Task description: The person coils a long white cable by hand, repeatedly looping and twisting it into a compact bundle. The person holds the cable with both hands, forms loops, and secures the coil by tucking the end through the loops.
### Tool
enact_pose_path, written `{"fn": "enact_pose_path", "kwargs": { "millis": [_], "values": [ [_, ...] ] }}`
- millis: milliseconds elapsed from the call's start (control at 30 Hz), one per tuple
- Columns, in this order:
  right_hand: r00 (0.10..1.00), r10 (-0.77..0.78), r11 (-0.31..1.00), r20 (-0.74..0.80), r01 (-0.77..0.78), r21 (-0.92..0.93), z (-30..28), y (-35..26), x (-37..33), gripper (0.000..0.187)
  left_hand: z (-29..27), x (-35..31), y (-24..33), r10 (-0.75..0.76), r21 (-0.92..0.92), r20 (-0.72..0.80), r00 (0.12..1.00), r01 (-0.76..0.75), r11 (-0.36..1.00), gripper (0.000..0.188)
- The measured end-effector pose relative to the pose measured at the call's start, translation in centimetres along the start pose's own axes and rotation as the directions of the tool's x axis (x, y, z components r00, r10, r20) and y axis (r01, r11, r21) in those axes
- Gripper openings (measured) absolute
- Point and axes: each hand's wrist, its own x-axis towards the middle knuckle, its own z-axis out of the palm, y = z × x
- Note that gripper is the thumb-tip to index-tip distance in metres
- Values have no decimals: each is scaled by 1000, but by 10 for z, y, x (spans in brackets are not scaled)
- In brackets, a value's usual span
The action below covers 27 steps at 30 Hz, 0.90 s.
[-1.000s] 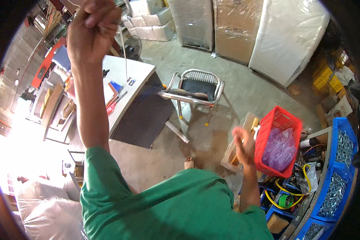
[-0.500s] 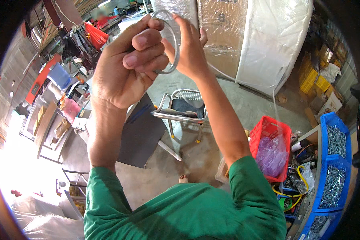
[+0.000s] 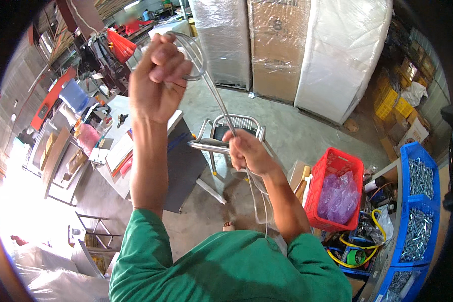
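My left hand [image 3: 161, 75] is raised at the upper left, fingers curled round a coil of thin, greyish translucent tubing or cord [image 3: 202, 55]. Its loops stick out to the right of the fist. From the coil two strands [image 3: 217, 95] run taut down to my right hand [image 3: 251, 151], which is closed on them in front of a metal-framed chair [image 3: 210, 147]. Below that hand a slack tail [image 3: 255, 201] hangs in loose bends beside my right forearm. Whether it is a hose or a solid cord I cannot tell.
A grey-sided desk [image 3: 178, 173] with papers stands left of the chair. To the right are a red crate [image 3: 314, 216] holding purple plastic and blue bins [image 3: 402, 221] of screws. Tall film-wrapped packages [image 3: 279, 50] stand ahead. A person in red is far off.
My right hand has come down and towards me from beside the coil, drawing strands out taut. My left hand has shifted slightly, keeping the coil.
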Motion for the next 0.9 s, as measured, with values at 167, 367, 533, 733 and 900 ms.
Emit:
{"fn": "enact_pose_path", "kwargs": {
  "millis": [167,367,533,733,900],
  "values": [
    [935,354,934,-37,-351,62,19,30,-67,35,-26,-24,-16,135,229,-82,987,-113,967,28],
    [902,408,871,-140,-430,-235,22,74,-149,29,-35,-23,12,201,132,-112,973,-186,974,23],
    [937,305,825,-170,-349,-445,8,90,-191,31,-36,-16,59,310,61,-135,941,-304,951,26],
    [959,237,766,-156,-283,-577,2,42,-226,49,-104,-41,27,410,832,-68,909,-175,527,27],
    [917,273,730,-290,-394,-559,6,-16,-268,55,-128,-65,-20,380,947,-151,912,23,321,26]
  ]
}}
